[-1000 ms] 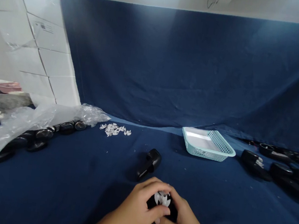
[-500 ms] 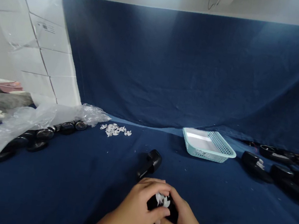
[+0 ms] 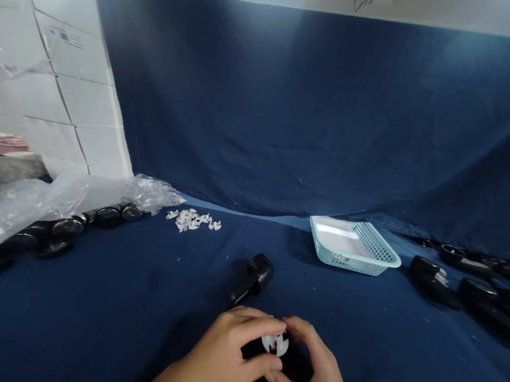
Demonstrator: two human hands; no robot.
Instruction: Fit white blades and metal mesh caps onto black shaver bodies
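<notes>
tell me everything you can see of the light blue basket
The basket is shallow and roughly rectangular, with rounded corners and a smooth rim. It looks like plastic. Its walls are pierced with many small holes, clearest at the right end. It sits upright on the dark blue cloth, beyond the right hand and left of the black parts. Something flat and white lies inside, covering much of the bottom. Neither hand touches it.

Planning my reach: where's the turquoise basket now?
Head view, right of centre: the turquoise basket sits on the blue cloth, left of the clustered black parts.
</notes>
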